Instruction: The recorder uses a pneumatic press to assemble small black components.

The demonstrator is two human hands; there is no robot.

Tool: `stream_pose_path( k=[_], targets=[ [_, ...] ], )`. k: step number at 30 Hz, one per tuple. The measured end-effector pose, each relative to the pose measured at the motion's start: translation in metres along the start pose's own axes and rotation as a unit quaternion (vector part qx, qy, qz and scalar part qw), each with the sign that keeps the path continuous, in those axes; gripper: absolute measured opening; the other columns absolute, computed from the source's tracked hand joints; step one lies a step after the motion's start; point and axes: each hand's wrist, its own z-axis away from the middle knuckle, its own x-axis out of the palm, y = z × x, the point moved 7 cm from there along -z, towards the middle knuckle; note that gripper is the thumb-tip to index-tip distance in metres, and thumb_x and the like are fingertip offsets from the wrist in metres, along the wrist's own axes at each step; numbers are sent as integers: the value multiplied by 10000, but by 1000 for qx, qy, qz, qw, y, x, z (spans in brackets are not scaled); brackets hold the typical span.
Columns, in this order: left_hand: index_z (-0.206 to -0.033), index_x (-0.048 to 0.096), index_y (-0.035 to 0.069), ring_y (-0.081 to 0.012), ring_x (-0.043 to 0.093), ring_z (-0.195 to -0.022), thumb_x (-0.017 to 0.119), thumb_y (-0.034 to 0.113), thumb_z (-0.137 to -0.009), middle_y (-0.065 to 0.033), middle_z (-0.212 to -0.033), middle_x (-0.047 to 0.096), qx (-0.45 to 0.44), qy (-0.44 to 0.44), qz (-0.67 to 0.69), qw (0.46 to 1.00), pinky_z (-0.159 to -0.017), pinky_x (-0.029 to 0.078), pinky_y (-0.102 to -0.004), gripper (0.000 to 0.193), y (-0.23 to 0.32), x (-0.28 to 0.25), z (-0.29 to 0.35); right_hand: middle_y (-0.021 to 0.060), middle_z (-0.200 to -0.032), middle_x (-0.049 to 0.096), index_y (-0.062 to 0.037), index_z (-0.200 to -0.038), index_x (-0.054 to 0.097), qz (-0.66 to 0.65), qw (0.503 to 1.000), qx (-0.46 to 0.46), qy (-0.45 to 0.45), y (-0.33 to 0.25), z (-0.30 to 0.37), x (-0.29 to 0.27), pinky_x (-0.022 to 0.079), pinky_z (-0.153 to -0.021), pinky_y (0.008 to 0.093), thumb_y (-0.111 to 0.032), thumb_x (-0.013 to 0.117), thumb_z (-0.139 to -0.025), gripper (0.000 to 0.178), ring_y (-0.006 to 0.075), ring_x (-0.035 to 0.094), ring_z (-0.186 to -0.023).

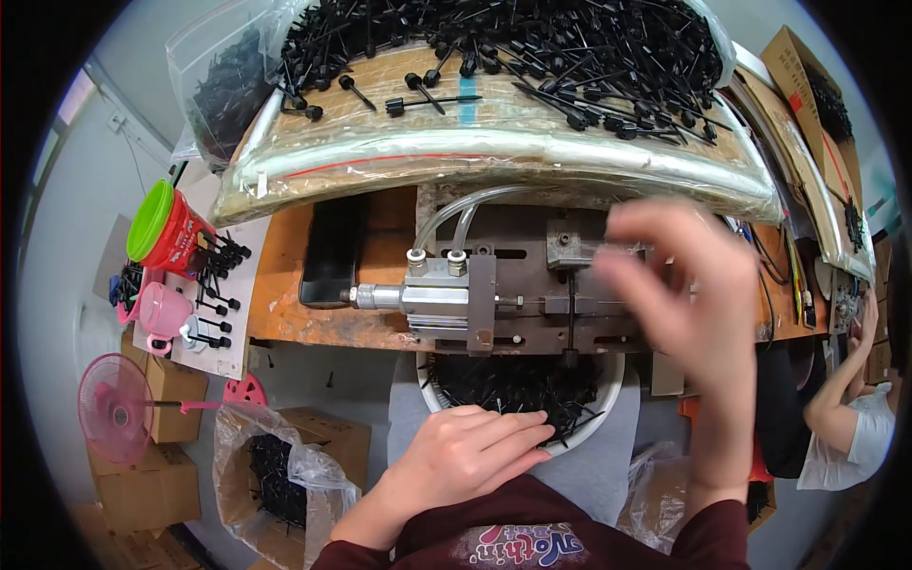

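Note:
My left hand (475,446) lies palm down over the near side of a round white tub (426,388), its fingers stretched out. The tub holds many black knobbed rods (494,380). My right hand (689,285) is raised over the right part of the bench fixture (518,275), blurred by motion. Its thumb and fingers are apart, and I see nothing between them. A single black knobbed rod (571,318) sits lengthwise in the fixture, knob toward me. Left of it is a silver pneumatic cylinder (437,304) with two clear hoses (465,214).
A plastic-wrapped board (380,157) heaped with black rods spans the back. At left stand a red bucket (176,233) with a green rim, a pink cup (163,309) and a pink fan (119,408). Bagged parts (277,484) sit lower left. Another person (850,418) is at far right.

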Motion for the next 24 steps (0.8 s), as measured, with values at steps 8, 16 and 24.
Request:
stream_pose_path(
  k=[8, 16, 24],
  targets=[
    [-920, 743, 81, -151, 679, -667, 783, 189, -759, -41, -963, 732, 3, -4, 25, 1000, -575, 515, -251, 197, -1, 13, 9, 80, -999, 627, -46, -1132, 638, 194, 966, -45, -162, 70, -136, 9, 507, -742, 345, -52, 752, -675, 471, 212, 584, -805],
    [-935, 714, 55, -150, 690, -757, 740, 176, -810, -44, -986, 716, 2, -35, 17, 999, -641, 527, -270, 176, -2, 16, 10, 178, -1286, 502, 21, -1327, 449, 357, 883, 35, -301, 92, -166, 64, 488, -988, 394, -127, 774, -593, 816, 326, 532, -1187],
    [-906, 728, 79, -162, 687, -691, 771, 185, -771, -33, -950, 730, -4, -16, 24, 1000, -595, 530, -268, 177, -9, 16, 17, 203, -1004, 635, 12, -1127, 510, 268, 928, 12, -257, 106, -180, 67, 511, -844, 401, -112, 765, -592, 605, 352, 621, -988]
  ],
)
